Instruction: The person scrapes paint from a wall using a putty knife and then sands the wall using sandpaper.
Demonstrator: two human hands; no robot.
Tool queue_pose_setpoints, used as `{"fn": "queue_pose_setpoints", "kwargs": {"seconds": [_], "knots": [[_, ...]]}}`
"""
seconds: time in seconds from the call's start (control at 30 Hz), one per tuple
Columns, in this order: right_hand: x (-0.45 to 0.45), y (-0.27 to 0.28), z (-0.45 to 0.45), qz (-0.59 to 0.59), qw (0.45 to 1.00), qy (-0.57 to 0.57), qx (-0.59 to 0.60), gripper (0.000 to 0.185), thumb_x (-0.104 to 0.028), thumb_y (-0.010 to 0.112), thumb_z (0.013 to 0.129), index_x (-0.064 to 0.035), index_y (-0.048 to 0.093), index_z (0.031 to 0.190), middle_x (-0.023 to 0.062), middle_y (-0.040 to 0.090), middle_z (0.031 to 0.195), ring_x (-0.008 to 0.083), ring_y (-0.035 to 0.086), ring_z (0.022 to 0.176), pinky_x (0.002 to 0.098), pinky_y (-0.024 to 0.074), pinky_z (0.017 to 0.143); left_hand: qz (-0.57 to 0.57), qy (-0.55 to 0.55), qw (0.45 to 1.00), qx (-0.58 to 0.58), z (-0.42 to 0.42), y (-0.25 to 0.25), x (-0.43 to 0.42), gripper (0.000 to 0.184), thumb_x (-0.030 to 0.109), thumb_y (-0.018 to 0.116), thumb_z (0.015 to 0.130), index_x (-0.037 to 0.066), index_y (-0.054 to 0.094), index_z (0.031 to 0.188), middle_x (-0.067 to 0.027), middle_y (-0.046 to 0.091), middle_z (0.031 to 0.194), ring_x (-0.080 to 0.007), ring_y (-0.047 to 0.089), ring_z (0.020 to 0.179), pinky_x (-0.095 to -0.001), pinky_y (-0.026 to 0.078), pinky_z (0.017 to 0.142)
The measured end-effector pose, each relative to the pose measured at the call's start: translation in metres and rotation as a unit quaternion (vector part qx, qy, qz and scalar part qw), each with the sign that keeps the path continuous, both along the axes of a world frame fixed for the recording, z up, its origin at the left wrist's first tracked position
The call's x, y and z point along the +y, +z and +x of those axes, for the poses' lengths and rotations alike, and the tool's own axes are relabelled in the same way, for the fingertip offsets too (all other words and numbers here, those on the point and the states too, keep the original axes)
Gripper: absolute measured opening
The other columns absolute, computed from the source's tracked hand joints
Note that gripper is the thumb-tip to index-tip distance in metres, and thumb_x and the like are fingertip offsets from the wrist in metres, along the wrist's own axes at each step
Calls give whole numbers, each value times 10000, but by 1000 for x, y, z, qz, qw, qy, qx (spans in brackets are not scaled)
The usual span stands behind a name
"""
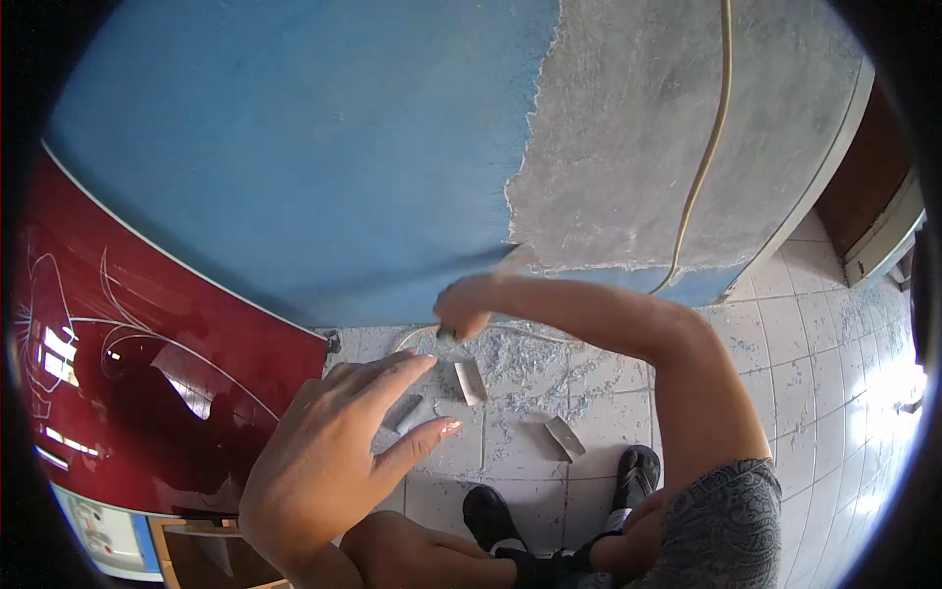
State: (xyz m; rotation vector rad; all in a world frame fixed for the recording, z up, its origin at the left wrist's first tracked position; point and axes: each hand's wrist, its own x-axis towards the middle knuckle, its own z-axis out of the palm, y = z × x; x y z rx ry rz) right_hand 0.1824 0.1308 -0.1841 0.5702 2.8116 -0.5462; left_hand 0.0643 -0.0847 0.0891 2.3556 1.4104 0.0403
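My right hand (465,302) is wrapped round a scraper whose blade (514,259) lies against the lower wall, at the ragged edge between blue paint (324,147) and bare grey plaster (638,147). The end of its dark handle pokes out below my fist; motion blurs the hand slightly. In the foreground my left hand (334,432) hangs in the air, thumb and fingers apart, holding nothing. White dust sticks to its thumb. Beneath it on the floor lie small box-like pieces (470,383), one of them partly behind my left hand.
Paint flakes (549,368) litter the white tiled floor (608,422). A beige cable (708,147) hangs down the wall and runs along its foot. Glossy red panelling (147,363) stands at the left. Another open piece (563,439) lies near my shoes (638,476).
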Motion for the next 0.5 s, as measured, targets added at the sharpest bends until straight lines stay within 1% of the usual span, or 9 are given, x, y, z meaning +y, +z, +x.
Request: {"fn": "queue_pose_setpoints", "kwargs": {"seconds": [0.07,0.13,0.17,0.27,0.33,0.4,0.47,0.5], "knots": [[-9,-3,-4,13,999,-34,-4,300,-297,660,806,-20,737,892,195,720,867,379,697,851,493,559,794,6,2,1000,2,-1,0,-2,552,371,705,908,17,587,1315,-244,613,1289,-393,594,1192,-458,456,1017],[-64,12,-17,4,996,91,-27,355,-331,656,812,-8,704,951,217,705,1016,384,676,993,483,544,883,-4,1,1000,-2,0,0,-4,559,377,706,906,16,586,1315,-242,614,1288,-392,597,1186,-461,456,1016],[-84,32,-15,-29,990,121,-70,442,-373,631,831,15,701,1032,257,687,1072,374,660,1062,480,534,907,-11,-4,1000,-4,2,0,-3,562,380,706,905,15,586,1316,-241,614,1288,-392,599,1182,-463,456,1015],[-60,9,-18,34,979,178,-93,494,-415,603,841,19,684,1063,255,688,1069,377,664,1056,479,539,889,-18,0,1000,-5,4,-1,1,563,382,706,906,18,586,1319,-239,609,1299,-394,593,1196,-462,453,1021],[-31,33,-1,41,990,124,-60,459,-428,605,833,-36,692,1053,253,697,981,374,678,1001,489,539,880,-17,18,1000,1,2,-2,-1,561,381,704,907,21,586,1321,-239,610,1299,-395,591,1199,-461,452,1022],[-49,15,-20,61,988,130,-48,410,-426,604,828,-83,713,1024,210,709,916,370,684,970,493,537,878,-18,22,1000,7,2,0,-2,561,380,704,908,20,585,1322,-239,611,1297,-395,589,1202,-460,452,1024],[-96,38,-15,-3,995,96,-20,341,-392,633,816,-110,732,980,155,719,869,364,688,944,483,539,875,-23,12,1000,5,5,3,-2,562,377,704,908,17,583,1323,-241,613,1294,-392,588,1206,-459,453,1024],[-88,38,-11,-9,998,67,-13,333,-378,631,818,-102,732,975,155,721,872,354,690,942,483,539,868,-18,8,1000,2,4,2,-1,565,377,705,908,15,582,1324,-242,612,1294,-391,588,1207,-459,453,1025]]}}
